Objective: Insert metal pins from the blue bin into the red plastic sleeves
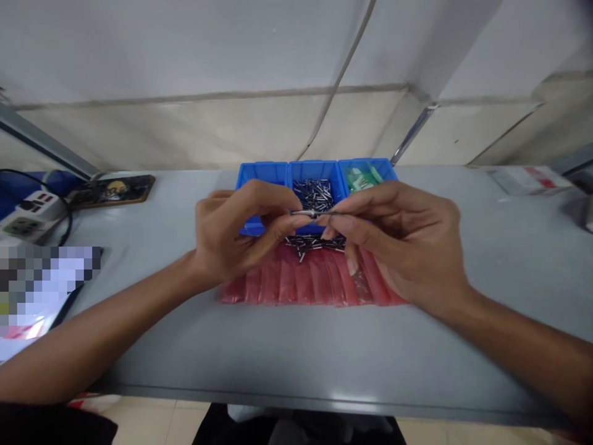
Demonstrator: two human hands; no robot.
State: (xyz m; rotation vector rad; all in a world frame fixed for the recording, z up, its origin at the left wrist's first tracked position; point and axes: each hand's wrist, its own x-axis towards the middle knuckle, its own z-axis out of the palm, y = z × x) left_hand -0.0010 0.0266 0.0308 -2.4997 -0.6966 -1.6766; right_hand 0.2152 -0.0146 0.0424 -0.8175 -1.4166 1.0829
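My left hand (236, 235) and my right hand (393, 247) meet above the middle of the table. Their fingertips pinch a slim metal pin (312, 214), with a thin dark strand running from it toward my right fingers. Just behind my hands stands a blue divided parts bin (315, 171). Its middle compartment holds several metal pins (314, 194), and its right compartment holds green packets (361, 179). My left hand hides most of the left compartment. A loose heap of dark metal pins (315, 243) lies below my fingers on red plastic sleeves (306, 283).
A white power strip (32, 213) with a black cable sits at the far left, next to a phone in a brown case (113, 190). A pixelated screen (41, 290) lies near the left edge. A white box (528, 180) stands at the back right.
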